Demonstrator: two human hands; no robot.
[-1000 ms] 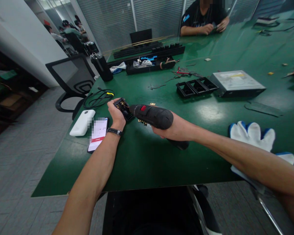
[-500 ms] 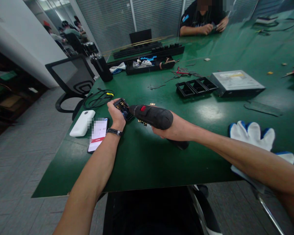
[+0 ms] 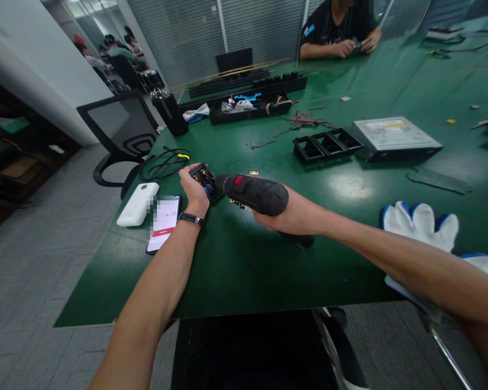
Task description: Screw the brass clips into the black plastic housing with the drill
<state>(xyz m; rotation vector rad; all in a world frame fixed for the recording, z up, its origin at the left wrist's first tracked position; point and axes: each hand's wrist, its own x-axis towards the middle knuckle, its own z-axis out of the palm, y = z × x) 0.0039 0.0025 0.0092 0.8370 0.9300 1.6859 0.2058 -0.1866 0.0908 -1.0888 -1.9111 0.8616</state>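
Observation:
My left hand (image 3: 194,189) grips a small black housing with brass-coloured parts inside (image 3: 205,179), tilted above the green table (image 3: 244,271). A black cordless drill with a red switch (image 3: 254,192) is held in my right hand (image 3: 295,214), its nose pointing left at the housing. Whether the bit touches anything inside cannot be made out. Behind and below the drill lie small brass pieces (image 3: 236,204), partly hidden by it. One flat brass plate (image 3: 254,173) rests just beyond the drill.
Left of my forearm lie a phone (image 3: 165,225), a white power bank-like case (image 3: 138,205) and a coiled black cable (image 3: 166,164). A black three-part frame (image 3: 327,145), a metal-topped box (image 3: 394,138) and gloves (image 3: 421,225) are to the right. A person (image 3: 339,32) sits across.
Almost nothing differs. The whole view has shifted very slightly, while both hands, the housing and the drill keep the same pose.

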